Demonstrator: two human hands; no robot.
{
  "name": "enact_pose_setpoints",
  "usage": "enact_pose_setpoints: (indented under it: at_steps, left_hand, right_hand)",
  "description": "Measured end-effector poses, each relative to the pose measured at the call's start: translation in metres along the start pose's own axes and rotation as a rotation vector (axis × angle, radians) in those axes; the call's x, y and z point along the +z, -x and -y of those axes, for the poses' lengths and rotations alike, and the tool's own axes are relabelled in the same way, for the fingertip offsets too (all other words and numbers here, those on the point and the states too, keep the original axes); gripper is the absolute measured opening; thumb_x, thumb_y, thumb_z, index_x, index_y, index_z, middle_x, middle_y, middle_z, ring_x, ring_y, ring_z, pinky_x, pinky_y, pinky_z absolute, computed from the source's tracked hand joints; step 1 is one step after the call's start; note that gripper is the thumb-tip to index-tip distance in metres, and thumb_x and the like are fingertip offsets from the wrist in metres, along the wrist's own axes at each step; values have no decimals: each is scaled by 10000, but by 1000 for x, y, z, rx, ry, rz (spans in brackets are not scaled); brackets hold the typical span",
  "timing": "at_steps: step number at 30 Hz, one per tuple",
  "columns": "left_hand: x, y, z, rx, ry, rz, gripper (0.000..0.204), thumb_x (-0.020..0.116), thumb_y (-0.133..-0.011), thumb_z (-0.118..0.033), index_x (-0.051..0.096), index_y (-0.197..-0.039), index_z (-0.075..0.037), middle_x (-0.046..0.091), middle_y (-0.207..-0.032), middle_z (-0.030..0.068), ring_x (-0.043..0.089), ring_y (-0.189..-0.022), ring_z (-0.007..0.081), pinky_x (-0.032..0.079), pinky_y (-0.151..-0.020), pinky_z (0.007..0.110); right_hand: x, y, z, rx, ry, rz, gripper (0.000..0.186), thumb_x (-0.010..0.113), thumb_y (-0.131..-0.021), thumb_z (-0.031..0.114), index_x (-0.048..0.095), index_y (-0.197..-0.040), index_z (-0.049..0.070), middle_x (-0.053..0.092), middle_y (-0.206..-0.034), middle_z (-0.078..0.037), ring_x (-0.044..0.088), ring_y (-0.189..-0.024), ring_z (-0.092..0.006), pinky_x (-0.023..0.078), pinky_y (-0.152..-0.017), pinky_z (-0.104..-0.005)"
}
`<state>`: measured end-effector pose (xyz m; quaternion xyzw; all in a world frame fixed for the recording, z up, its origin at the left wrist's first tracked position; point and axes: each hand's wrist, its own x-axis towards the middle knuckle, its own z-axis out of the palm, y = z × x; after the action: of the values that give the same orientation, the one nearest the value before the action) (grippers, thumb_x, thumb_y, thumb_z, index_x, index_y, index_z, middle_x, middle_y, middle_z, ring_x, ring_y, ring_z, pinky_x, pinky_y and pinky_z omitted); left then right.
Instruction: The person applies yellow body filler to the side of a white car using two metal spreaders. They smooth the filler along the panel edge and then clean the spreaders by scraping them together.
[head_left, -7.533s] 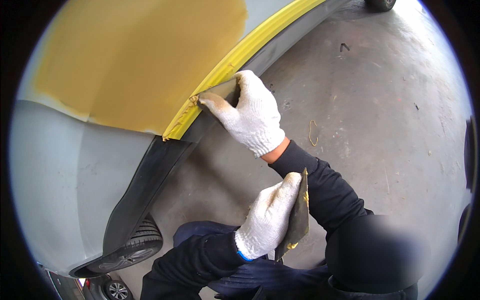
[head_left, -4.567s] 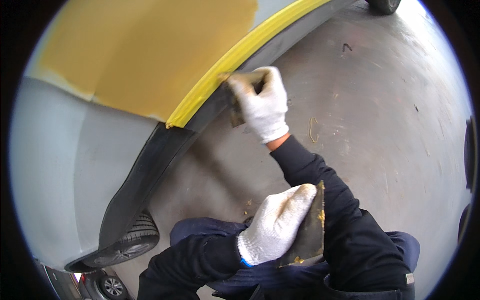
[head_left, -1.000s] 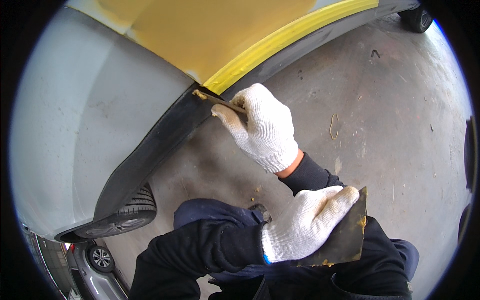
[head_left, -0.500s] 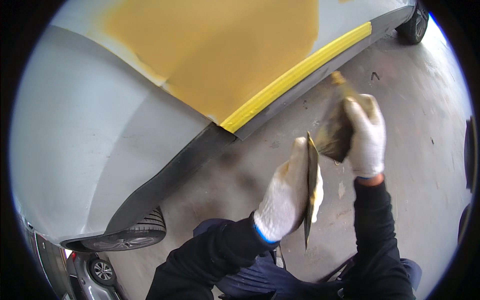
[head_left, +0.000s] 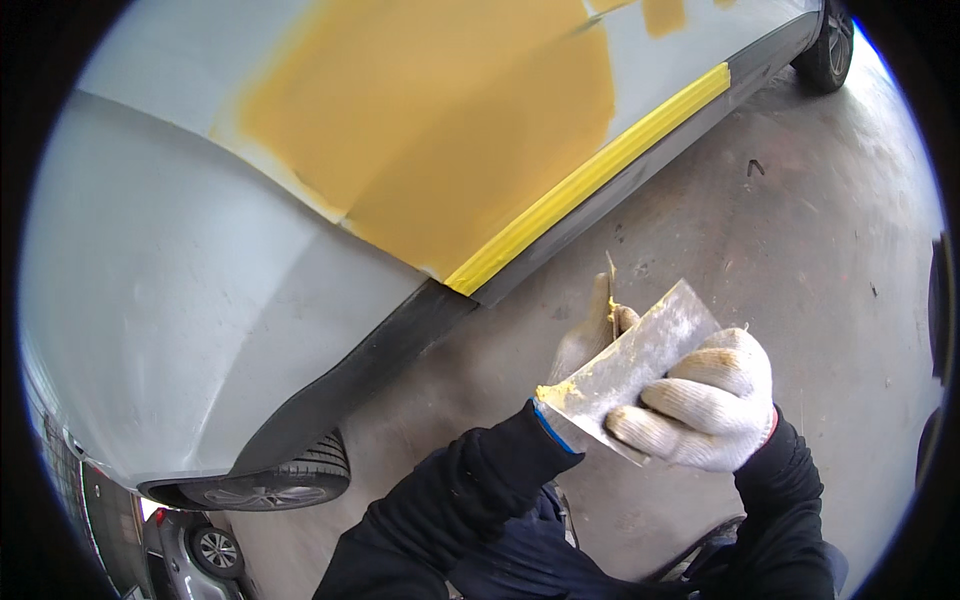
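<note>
My right hand (head_left: 705,405), in an off-white knit glove, grips a wide metal spreader (head_left: 650,340), its flat face turned up and yellow paste on its lower left corner. Behind it my left hand (head_left: 580,345), also gloved and partly hidden, holds a second thin plate (head_left: 612,290) on edge, with paste along its rim. Both hands are out over the floor, below the car's side panel (head_left: 170,280). That panel carries a large tan patch (head_left: 450,120) and a yellow strip (head_left: 590,175) along its lower edge, above dark trim (head_left: 380,360).
The car's nearer wheel (head_left: 300,475) is at lower left, the farther wheel (head_left: 830,50) at upper right. Another car (head_left: 190,550) stands at the lower left rim. The grey concrete floor (head_left: 820,250) has small scraps on it. My legs (head_left: 510,560) are bent beneath me.
My right hand has left the dark trim, swung right and turned its spreader over above my left hand's plate. My left hand has risen and tilted its plate upright. The view has shifted.
</note>
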<state>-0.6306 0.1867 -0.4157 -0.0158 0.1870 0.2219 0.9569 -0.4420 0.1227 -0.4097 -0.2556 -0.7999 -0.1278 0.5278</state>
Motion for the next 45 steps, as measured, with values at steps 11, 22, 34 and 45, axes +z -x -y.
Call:
enact_pose_setpoints:
  at_steps: [11, 22, 34, 45]
  left_hand:
    - [-5, -10, 7, 234, -470, -84, 339, 524, -1055, -442, 603, -1087, -114, 667, -882, 48, 676, -610, 180, 577, -469, 300]
    - [26, -22, 22, 394, -732, -344, 630, 495, -1002, -687, 555, -794, -95, 500, -538, 39, 524, -382, 168, 469, -355, 310]
    - [35, -21, 43, 504, -978, -553, 575, 404, -1064, -624, 539, -819, -121, 475, -539, 29, 478, -364, 170, 429, -329, 313]
    - [25, -17, 29, 428, -1049, -325, 556, 367, -1100, -553, 534, -831, -97, 496, -622, 44, 532, -463, 171, 507, -376, 312]
  right_hand:
    - [-26, 21, -31, 87, 53, 54, 457, 840, -676, 208, 758, -1123, 261, 577, -976, 26, 596, -829, -179, 494, -690, -351]
    - [-51, 26, -44, 1161, -588, -365, 289, 625, -1018, 268, 637, -1122, -1, 665, -948, -55, 616, -828, -109, 522, -756, -266]
    - [-21, 32, -51, 1107, -693, 6, 262, 699, -969, 262, 642, -1033, 14, 685, -908, -63, 615, -848, -106, 527, -785, -312]
    - [14, 58, -81, 1589, -1515, -834, 325, 585, -1048, 410, 627, -1122, 97, 661, -915, -36, 641, -773, -143, 553, -693, -306]
